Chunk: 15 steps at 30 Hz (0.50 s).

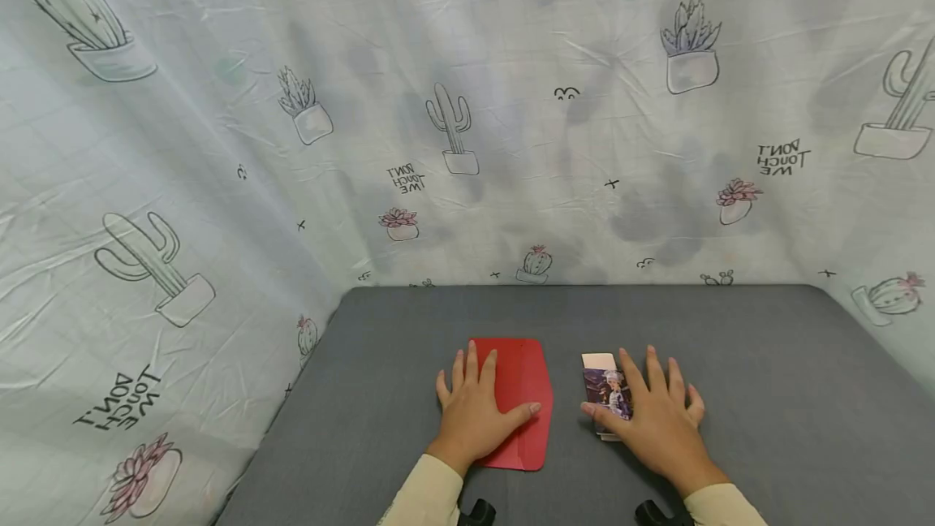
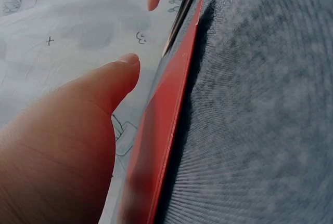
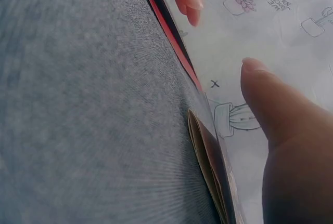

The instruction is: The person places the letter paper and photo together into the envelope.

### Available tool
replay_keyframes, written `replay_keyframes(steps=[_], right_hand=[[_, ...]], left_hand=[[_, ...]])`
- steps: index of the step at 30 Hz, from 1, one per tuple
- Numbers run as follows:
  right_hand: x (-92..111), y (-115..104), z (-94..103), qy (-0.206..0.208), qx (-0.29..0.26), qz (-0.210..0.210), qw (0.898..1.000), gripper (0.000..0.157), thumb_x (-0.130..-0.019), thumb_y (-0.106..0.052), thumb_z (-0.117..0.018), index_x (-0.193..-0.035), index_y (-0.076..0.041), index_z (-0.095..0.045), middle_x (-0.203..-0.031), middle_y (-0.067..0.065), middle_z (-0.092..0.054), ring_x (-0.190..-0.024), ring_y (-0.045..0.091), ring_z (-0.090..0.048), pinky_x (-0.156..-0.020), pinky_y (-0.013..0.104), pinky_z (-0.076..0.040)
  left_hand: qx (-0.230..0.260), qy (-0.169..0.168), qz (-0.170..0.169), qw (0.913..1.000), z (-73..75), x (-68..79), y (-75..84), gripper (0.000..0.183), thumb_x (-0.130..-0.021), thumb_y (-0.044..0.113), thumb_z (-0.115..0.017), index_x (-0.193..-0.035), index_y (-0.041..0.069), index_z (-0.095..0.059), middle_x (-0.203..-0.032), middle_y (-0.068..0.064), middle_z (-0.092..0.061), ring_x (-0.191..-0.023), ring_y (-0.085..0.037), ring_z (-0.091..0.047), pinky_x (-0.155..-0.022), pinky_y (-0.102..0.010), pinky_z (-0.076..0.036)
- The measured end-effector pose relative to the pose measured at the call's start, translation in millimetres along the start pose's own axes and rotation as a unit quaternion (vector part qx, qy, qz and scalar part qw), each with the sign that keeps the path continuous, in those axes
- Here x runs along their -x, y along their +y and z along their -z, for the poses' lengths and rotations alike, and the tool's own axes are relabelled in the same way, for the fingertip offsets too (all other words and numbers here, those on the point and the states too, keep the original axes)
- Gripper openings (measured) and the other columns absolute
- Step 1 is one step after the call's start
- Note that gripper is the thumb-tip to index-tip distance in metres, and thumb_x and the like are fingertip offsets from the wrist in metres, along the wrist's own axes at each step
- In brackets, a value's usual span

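Observation:
A flat red envelope (image 1: 532, 372) with a flap along its right side lies on the grey table, its left part hidden beneath my left hand (image 1: 473, 422). That hand has its fingers spread, and in the left wrist view the thumb (image 2: 117, 76) stands raised above the red envelope (image 2: 165, 109). To the right lies a small stack of cards (image 1: 601, 386), the top one printed with a cartoon figure in white. My right hand (image 1: 663, 428) hovers at its right edge with fingers fanned out. From the right wrist, the cards (image 3: 205, 151) appear as thin layers slightly apart, below the thumb.
The grey cloth-covered table (image 1: 767, 364) reaches back to a white curtain (image 1: 555, 144) printed with cacti, which also runs down the left side. Dark curved pieces (image 1: 478, 512) show at both wrists by the near edge.

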State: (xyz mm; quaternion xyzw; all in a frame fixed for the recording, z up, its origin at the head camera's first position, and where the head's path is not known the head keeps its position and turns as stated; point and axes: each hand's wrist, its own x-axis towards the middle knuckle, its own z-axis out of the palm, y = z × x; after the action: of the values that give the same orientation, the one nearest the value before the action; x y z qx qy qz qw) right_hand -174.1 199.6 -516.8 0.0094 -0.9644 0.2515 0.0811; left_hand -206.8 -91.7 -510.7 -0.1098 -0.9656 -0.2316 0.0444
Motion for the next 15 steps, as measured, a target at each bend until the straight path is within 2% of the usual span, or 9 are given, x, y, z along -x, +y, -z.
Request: replay_keyframes(steps=[15], right_hand=[[5.0,-2.4,6.1,0.008,-0.039,0.004,0.999,0.112,-0.092,-0.078,-0.070,-0.171,-0.008,-0.033,-0.171,0.036,-0.018,-0.151,0.064,-0.015,-0.098,0.087,-0.019]], left_hand=[[0.017,-0.005,-0.001,0.9998,-1.7,0.6,-0.4,0.111,-0.087,0.080,-0.070,-0.168,0.009,-0.043,-0.177,-0.022,-0.021,-0.160,-0.048,-0.018,-0.117,-0.080,-0.009]])
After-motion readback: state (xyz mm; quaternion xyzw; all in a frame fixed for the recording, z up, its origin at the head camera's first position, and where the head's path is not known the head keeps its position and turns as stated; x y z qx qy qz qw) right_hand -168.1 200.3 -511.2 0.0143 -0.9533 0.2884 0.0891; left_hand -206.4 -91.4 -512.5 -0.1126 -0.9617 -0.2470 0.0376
